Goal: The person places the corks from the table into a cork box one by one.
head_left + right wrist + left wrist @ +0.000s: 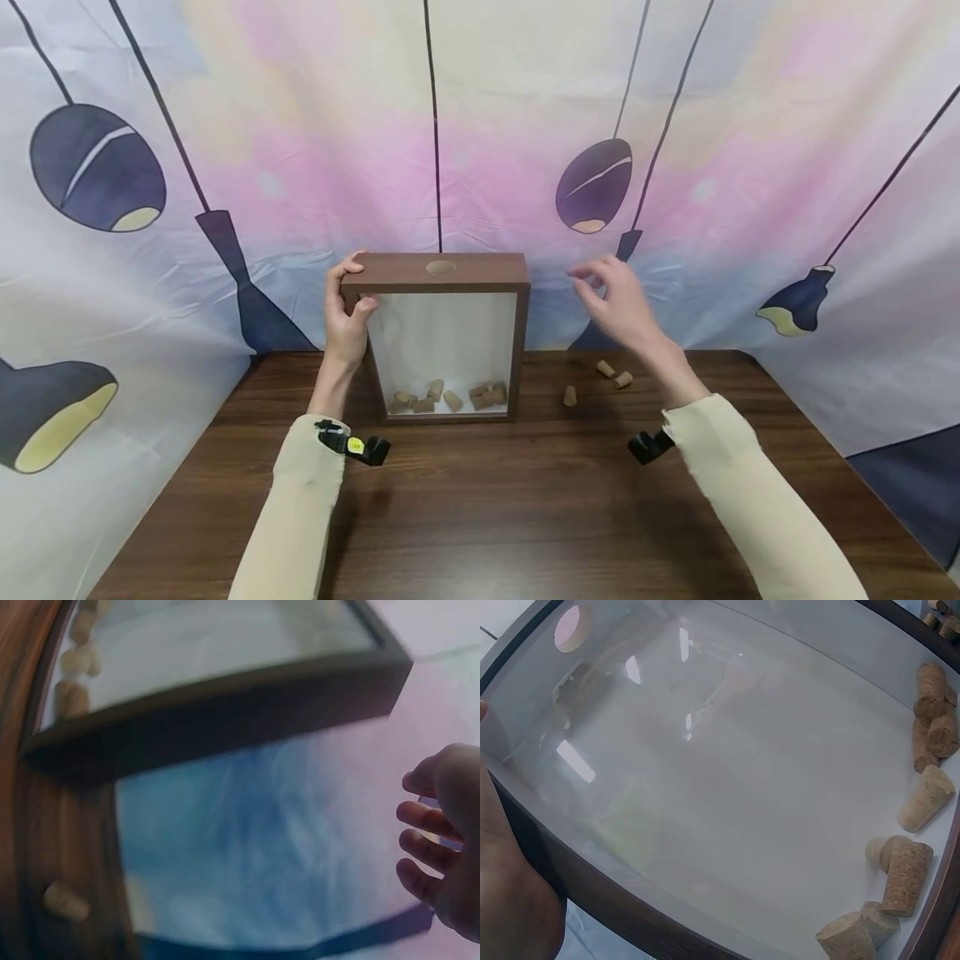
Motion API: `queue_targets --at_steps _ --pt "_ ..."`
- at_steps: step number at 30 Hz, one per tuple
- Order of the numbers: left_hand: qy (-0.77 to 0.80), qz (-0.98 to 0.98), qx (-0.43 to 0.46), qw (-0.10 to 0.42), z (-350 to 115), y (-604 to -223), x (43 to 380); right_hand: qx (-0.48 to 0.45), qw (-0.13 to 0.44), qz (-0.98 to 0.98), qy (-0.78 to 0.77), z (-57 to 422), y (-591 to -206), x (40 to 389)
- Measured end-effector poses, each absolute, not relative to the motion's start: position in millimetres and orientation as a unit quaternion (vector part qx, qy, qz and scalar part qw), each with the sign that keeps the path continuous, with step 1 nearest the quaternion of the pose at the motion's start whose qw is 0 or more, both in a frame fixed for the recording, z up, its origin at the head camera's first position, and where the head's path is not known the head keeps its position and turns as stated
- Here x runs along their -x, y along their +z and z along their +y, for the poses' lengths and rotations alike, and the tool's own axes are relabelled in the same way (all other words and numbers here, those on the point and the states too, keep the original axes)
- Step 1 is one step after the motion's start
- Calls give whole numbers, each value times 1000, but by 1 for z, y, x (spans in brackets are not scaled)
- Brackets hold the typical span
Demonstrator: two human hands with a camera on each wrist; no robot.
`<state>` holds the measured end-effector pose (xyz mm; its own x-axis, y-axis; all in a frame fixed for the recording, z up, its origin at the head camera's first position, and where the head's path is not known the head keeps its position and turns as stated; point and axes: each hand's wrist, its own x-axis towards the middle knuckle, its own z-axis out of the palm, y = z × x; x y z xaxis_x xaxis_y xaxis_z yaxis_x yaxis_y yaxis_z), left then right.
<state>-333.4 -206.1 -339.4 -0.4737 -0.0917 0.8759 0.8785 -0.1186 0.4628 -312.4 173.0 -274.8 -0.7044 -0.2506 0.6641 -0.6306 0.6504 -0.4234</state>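
Note:
A brown wood-framed box (pixel 480 268) with a clear front and a round hole (pixel 441 267) in its top stands upright on the table. My left hand (pixel 347 321) grips its upper left corner, thumb on the front edge and fingers at the top. Several corks (pixel 453 401) lie along the bottom inside; the left wrist view shows these corks (pixel 907 877) up close. Right of the box, my right hand (pixel 618 304) hovers in the air with loosely bent fingers (pixel 424 817). Nothing shows between them, and the hand is apart from the box.
Three loose corks (pixel 570 396) lie on the dark wooden table (pixel 480 508) to the right of the box, below my right hand. Close behind the table hangs a pastel cloth (pixel 480 167) printed with dark lamps.

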Motion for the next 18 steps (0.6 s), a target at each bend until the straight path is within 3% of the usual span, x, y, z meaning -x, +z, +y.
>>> queue_targets --at_steps 18 --pt "-651 -552 359 378 -205 -341 334 -186 161 -925 291 256 -365 323"
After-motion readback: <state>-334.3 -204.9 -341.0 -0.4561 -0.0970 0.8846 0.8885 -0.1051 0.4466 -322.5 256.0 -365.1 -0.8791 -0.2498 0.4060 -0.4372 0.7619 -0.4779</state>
